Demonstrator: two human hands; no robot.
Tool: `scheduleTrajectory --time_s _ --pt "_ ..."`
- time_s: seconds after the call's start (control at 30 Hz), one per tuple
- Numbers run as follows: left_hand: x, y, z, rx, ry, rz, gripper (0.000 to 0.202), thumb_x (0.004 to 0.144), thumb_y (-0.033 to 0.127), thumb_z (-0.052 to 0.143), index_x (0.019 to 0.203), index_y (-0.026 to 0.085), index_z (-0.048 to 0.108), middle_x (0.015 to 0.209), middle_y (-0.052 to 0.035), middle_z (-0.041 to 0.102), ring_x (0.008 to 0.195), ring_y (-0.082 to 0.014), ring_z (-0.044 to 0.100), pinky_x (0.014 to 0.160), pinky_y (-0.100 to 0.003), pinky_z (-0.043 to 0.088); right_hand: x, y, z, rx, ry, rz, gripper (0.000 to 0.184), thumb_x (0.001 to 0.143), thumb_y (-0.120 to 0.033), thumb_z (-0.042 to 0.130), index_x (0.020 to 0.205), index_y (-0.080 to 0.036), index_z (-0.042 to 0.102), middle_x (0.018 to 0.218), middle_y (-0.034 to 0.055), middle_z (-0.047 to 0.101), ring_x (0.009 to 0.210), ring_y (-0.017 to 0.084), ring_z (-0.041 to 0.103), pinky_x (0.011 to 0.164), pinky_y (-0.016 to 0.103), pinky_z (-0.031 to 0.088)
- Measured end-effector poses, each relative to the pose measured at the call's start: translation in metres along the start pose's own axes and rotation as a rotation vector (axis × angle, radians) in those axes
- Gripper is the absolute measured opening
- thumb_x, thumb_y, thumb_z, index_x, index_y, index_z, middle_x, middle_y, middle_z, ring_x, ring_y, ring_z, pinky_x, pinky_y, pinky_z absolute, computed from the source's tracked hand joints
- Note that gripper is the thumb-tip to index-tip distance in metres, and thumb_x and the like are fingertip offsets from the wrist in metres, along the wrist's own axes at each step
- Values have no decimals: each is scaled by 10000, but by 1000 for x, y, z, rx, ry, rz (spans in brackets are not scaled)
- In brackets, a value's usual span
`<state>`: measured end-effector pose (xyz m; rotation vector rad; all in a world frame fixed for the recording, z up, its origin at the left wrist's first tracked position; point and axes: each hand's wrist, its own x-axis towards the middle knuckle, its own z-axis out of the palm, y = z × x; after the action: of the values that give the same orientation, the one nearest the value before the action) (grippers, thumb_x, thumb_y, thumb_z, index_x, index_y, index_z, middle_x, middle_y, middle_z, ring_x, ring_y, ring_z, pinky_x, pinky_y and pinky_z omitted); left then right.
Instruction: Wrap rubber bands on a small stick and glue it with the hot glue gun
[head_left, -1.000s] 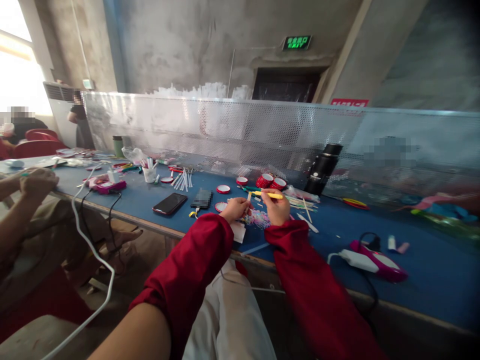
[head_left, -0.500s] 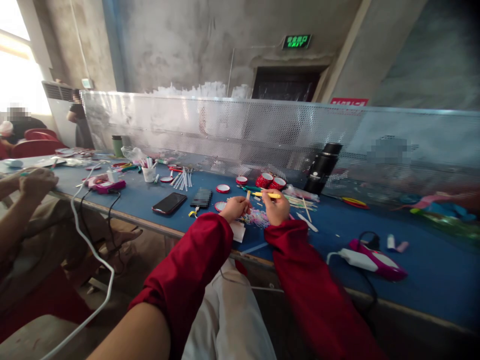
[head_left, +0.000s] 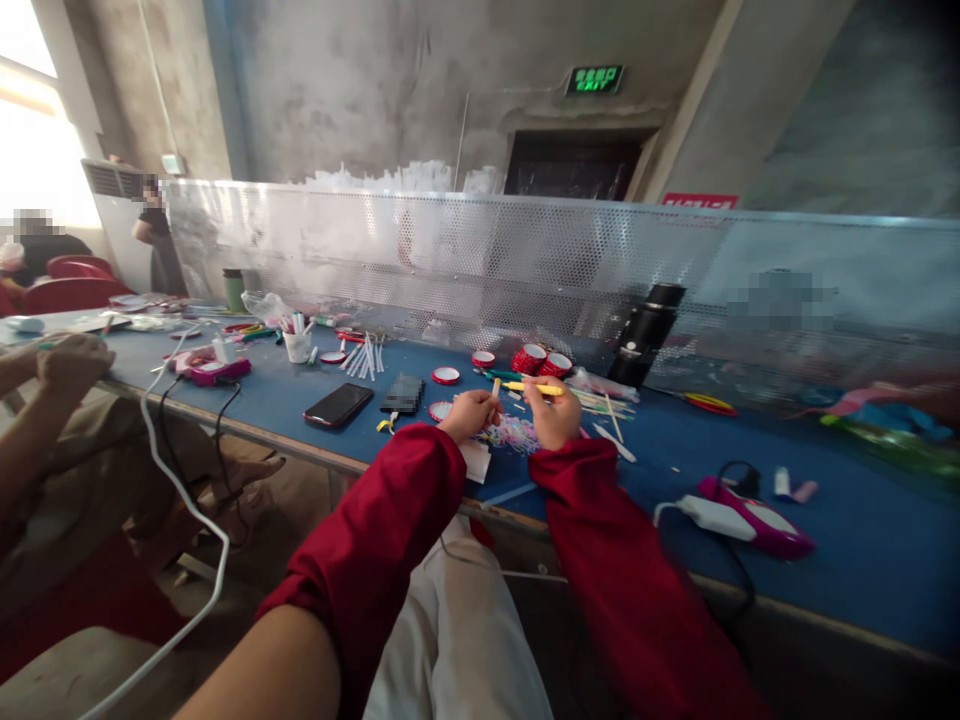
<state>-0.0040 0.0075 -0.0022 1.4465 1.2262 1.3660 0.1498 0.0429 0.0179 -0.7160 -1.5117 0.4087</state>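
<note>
My left hand (head_left: 472, 415) is closed in a pinch around a small pale stick (head_left: 496, 388) that points upward. Wrapped in the fingers of my right hand (head_left: 556, 415) is a yellow pen-shaped tool (head_left: 532, 388), its tip directed left toward the stick. The tip and stick are close together; whether they touch I cannot tell. Below and between both hands lies a heap of thin pastel strips (head_left: 516, 434). A white card-like piece (head_left: 478, 463) rests under my left wrist, and a translucent strip (head_left: 508, 495) lies by the table edge.
A phone (head_left: 339, 405) and a dark device (head_left: 403, 393) lie to the left. Red-rimmed lids (head_left: 445, 376) and red tape-like rolls (head_left: 531, 358) sit behind my hands. A black bottle (head_left: 646, 335) stands behind right. A magenta-white glue gun (head_left: 754, 520) lies right. Another person's hands (head_left: 75, 365) work far left.
</note>
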Motion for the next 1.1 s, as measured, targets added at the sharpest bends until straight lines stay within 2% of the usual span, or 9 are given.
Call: scheduleTrajectory --time_s 0.1,0.27,0.5,0.77,1.0,1.1 --pt "-1 1 0 6 -5 2 253 940 280 505 756 143 614 610 4 597 454 -61 447 471 -196 333 0 3 2 55 -15 28 260 815 -467 658 855 -221 732 718 33 709 677 223 660 693 358 525" --pt "-1 1 0 13 -12 4 262 945 290 511 749 146 608 603 8 594 449 -61 442 470 -196 327 -1 1 3 49 -70 13 270 816 -481 659 865 -228 740 739 35 727 699 227 676 719 363 540" --pt "5 -7 -1 5 17 22 258 952 249 473 766 147 620 614 6 602 458 -62 448 483 -200 339 1 2 0 10 -4 2 247 816 -465 654 849 -232 732 763 39 732 729 232 681 727 362 541" --pt "3 -4 0 28 3 11 261 948 241 467 755 149 617 605 13 597 455 -64 437 484 -202 336 -1 -3 2 30 -74 -1 274 823 -482 654 869 -226 739 764 43 735 722 231 683 723 366 546" --pt "6 -9 -1 39 34 29 254 940 260 480 769 150 632 617 7 607 471 -66 452 490 -200 347 1 1 -1 -9 -3 -3 263 820 -478 654 851 -228 732 797 54 747 784 246 696 754 370 551" --pt "5 -7 -1 32 20 15 251 937 277 497 760 153 625 611 12 603 468 -63 444 492 -198 345 1 3 1 31 -26 0 275 822 -490 655 864 -229 733 797 47 746 764 239 693 740 367 554"
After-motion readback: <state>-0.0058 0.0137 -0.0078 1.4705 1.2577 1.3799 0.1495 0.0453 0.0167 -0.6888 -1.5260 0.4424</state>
